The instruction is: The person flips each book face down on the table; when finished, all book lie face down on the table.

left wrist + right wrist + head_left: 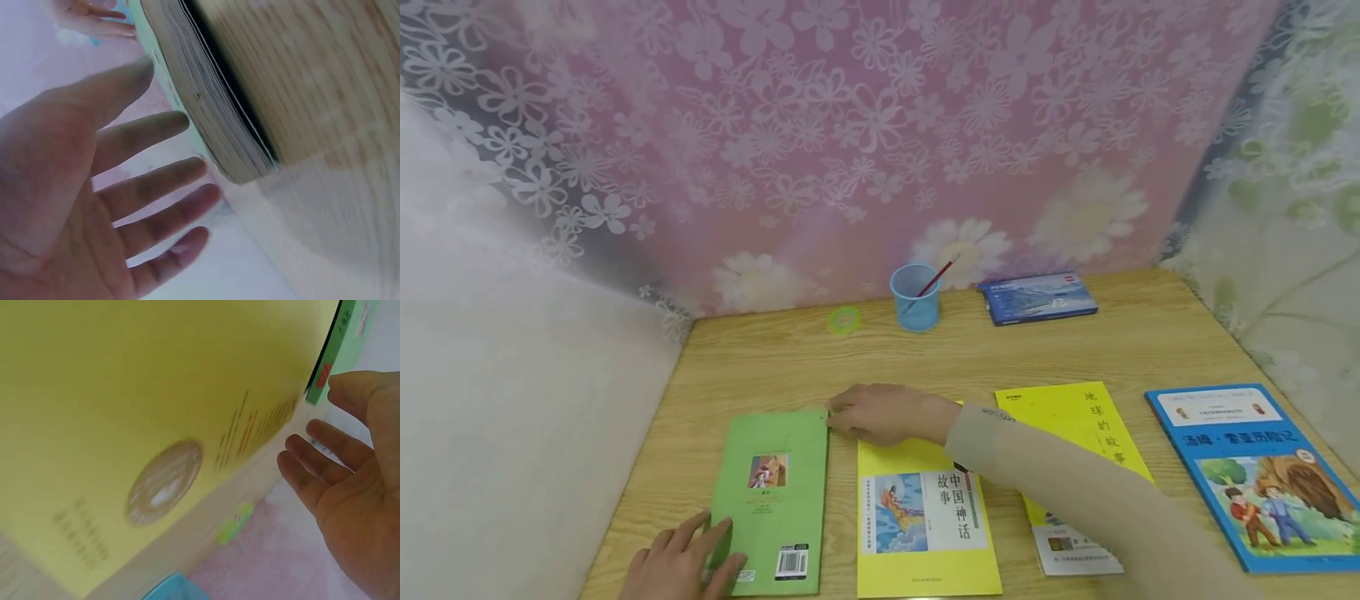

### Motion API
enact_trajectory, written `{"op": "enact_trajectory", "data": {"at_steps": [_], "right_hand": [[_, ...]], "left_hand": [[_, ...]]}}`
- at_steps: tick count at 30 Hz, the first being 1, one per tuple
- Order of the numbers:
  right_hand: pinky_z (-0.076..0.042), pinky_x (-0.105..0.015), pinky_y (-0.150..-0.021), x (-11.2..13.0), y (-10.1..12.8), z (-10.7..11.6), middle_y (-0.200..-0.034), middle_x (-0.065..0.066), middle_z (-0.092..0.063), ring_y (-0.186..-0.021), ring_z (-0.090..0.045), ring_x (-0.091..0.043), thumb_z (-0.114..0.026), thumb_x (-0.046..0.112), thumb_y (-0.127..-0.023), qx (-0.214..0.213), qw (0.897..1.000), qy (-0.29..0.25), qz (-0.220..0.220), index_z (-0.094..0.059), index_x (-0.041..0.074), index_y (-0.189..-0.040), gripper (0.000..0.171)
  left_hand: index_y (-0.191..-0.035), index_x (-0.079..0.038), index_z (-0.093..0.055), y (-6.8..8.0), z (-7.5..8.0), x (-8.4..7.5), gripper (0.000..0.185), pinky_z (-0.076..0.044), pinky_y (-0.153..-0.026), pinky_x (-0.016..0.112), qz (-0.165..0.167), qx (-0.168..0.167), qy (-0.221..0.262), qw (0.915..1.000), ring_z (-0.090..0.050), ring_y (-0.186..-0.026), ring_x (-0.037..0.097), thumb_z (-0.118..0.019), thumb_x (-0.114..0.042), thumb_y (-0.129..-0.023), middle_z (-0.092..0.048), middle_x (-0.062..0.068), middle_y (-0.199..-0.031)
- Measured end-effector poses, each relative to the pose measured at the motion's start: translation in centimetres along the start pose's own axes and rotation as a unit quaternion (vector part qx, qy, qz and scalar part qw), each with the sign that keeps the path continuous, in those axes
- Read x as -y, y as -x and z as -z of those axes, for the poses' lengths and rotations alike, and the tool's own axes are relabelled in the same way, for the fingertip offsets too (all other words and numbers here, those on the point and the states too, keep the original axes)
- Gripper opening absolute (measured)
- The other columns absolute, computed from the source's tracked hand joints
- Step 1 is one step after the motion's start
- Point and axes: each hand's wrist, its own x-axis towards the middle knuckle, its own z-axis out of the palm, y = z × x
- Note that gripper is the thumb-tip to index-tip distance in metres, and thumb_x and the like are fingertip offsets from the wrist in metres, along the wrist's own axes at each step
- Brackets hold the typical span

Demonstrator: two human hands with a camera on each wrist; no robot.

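A green book [771,500] lies back cover up on the left part of the table. At its lower left corner is my left hand [677,562], fingers spread. The left wrist view shows that hand [106,181] with its fingertips right at the book's page edges [206,100]. My right hand [876,414] reaches over the top of a yellow book [925,575] to the green book's top right corner. In the right wrist view the right thumb is by the green spine [325,372], while the other fingers [312,465] extend loosely.
Another yellow book [1052,408] lies partly under my right forearm, and a blue book [1255,450] lies at far right. Along the back stand a green tape roll [845,320], a blue mesh cup [916,312] holding a red pencil [942,272], and a flat blue box [1041,300].
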Motion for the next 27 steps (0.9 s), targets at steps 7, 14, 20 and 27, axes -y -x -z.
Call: {"op": "enact_trajectory", "data": {"at_steps": [7,14,20,27], "right_hand": [[-0.045,-0.043,-0.121,-3.0,3.6,0.7,-0.154,-0.006,-0.058,-0.145,-0.054,-0.027,-0.056,0.025,-0.11,0.0,0.996,-0.066,-0.056,-0.06,0.021,-0.149,0.039],[-0.051,-0.044,-0.113,-5.3,6.4,0.7,-0.143,-0.011,-0.065,-0.135,-0.06,-0.029,-0.056,0.025,-0.11,0.0,0.986,-0.126,-0.109,-0.066,0.01,-0.14,0.034],[-0.054,-0.044,-0.099,-6.5,9.0,0.9,-0.127,-0.016,-0.069,-0.116,-0.065,-0.028,-0.059,0.023,-0.108,0.008,0.969,-0.184,-0.165,-0.067,0.004,-0.134,0.033],[-0.046,-0.037,-0.08,-7.5,11.4,1.0,-0.102,-0.011,-0.061,-0.085,-0.05,-0.019,-0.061,0.025,-0.107,0.04,0.953,-0.209,-0.214,-0.069,0.006,-0.112,0.022]], "left_hand": [[-0.102,-0.024,-0.082,-0.3,0.5,-2.2,0.029,-0.054,-0.06,0.032,-0.06,-0.166,0.039,0.9835,-0.067,-0.073,0.013,-0.088,-0.044,-0.082,-0.073,-0.004,-0.088],[-0.108,-0.029,-0.081,-0.8,1.6,-5.6,0.033,-0.05,-0.059,0.023,-0.067,-0.126,0.078,0.9867,-0.062,-0.07,0.001,-0.083,-0.054,-0.086,-0.07,-0.021,-0.082],[-0.11,-0.024,-0.081,-1.2,1.1,-8.5,0.058,-0.054,-0.065,0.027,-0.131,-0.154,0.03,0.979,-0.067,-0.076,0.008,-0.078,-0.073,-0.079,-0.072,-0.016,-0.084],[-0.123,-0.022,-0.077,-1.3,-0.3,-11.6,0.092,-0.05,-0.078,0.037,-0.157,-0.103,0.0,0.9823,-0.061,-0.091,0.014,-0.057,-0.097,-0.074,-0.067,-0.008,-0.1]]}}
